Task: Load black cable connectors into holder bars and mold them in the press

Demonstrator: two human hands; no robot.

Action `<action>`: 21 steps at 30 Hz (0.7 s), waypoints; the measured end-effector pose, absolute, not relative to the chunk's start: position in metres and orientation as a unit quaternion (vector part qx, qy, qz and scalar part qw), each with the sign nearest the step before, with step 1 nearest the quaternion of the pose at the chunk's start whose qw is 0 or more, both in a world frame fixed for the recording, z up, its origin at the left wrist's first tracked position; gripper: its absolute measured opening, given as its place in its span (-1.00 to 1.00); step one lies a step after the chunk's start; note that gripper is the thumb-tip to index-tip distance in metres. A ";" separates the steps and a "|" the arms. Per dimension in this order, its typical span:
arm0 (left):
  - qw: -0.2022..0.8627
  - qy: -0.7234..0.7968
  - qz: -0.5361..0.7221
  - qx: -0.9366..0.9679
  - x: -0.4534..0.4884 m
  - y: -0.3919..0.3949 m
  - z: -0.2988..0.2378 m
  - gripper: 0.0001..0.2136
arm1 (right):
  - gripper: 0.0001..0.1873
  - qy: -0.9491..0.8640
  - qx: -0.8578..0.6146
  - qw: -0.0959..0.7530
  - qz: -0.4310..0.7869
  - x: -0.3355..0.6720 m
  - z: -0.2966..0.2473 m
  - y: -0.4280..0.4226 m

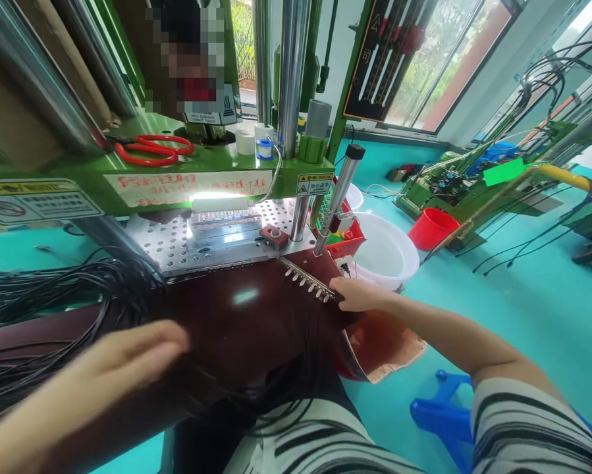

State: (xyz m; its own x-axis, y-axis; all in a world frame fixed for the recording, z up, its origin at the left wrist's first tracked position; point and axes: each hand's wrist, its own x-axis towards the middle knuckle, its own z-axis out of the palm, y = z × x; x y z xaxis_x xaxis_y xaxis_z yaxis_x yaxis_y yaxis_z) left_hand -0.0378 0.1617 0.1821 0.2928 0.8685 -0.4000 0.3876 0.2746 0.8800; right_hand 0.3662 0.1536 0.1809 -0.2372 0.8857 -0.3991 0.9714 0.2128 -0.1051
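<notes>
My right hand (355, 294) grips the near right end of a narrow metal bar (308, 280) with a row of small pale tabs along one side. The bar lies slantwise at the right of the dark brown work surface (216, 322). My left hand (142, 349) is smeared by motion over the left part of that surface, so what its fingers do is unclear. Beside it lies a large bundle of thin black cables (112, 296). More thin dark cables blur across the front edge near my lap.
Behind the surface stands a green press (296, 174) over a perforated metal plate (170, 243) with a clear block. Red-handled scissors (152, 150) lie on the press. To the right are a red crate (357, 240), a white tub (407, 253), a lined bin (389, 345) and a blue stool (444, 408).
</notes>
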 end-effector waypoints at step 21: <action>0.891 0.253 0.273 0.258 0.136 0.159 0.129 -0.52 | -0.60 0.790 0.588 -0.104 -0.140 0.286 0.215 0.287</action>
State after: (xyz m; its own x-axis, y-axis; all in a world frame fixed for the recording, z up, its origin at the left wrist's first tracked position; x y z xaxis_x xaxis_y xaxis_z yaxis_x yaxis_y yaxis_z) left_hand 0.1356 0.1588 0.1290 0.7219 0.6183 -0.3109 -0.3568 0.7175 0.5983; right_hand 0.2860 0.2871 0.2150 -0.2863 0.9582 -0.0013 0.8999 0.2684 -0.3438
